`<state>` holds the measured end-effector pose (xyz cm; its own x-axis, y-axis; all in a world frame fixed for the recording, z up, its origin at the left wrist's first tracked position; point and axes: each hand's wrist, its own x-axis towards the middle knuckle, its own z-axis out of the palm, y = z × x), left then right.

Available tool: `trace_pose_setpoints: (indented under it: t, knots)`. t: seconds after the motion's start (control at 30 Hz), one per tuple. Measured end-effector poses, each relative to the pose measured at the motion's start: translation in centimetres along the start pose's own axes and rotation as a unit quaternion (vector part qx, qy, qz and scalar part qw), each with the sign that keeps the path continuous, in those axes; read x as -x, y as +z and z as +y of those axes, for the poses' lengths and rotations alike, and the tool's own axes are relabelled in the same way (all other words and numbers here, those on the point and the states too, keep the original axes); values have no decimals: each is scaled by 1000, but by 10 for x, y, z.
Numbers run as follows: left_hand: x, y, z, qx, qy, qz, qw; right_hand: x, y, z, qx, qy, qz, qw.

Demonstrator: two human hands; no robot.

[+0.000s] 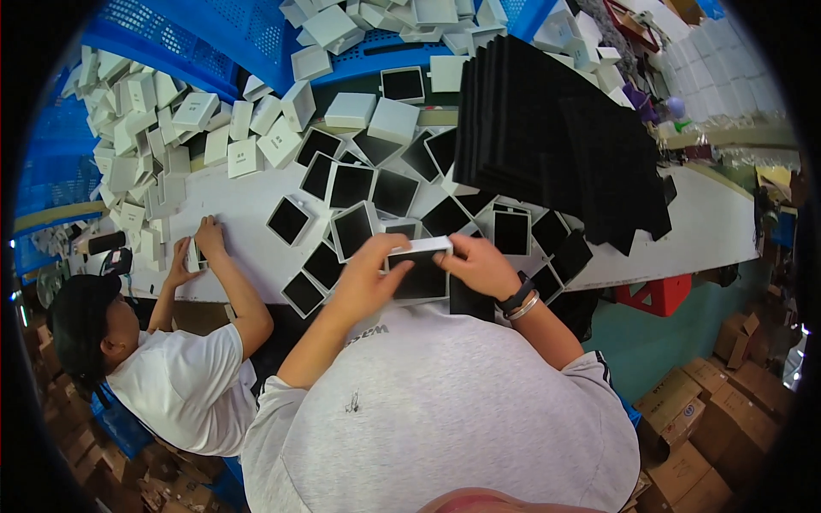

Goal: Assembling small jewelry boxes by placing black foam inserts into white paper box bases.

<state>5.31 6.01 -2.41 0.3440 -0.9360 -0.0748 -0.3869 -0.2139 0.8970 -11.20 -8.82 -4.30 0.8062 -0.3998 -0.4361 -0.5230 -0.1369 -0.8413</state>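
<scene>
Close in front of my body, both hands grip a small white box with a black inside (421, 280). My left hand (369, 275) holds its left side, thumb over the black face. At the upper right corner, my right hand (481, 267) pinches the white rim, fingers bent; a dark band and a bracelet circle that wrist. Just beyond my hands, several open white boxes with black linings (350, 185) lie scattered and overlapping on the white table (248, 192). A tall stack of black foam sheets (547, 128) stands to the right of them.
White boxes (137, 128) are heaped at the left, near blue perforated crates (192, 38). On my left a seated person (184, 385) handles a small white box at the table. A red stool (658, 295) and cardboard cartons (684, 427) are on the right.
</scene>
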Motion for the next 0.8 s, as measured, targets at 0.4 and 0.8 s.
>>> trace_pose_setpoints:
  t: [0.4,0.8]
  knots:
    - [-121,-177,-167,-132,-113,230,957,-24,-16,59,-311,68,156,935]
    - [-163,-84,-98,290,-202,377,856,-24,-37,-11,-64,-318,277,905]
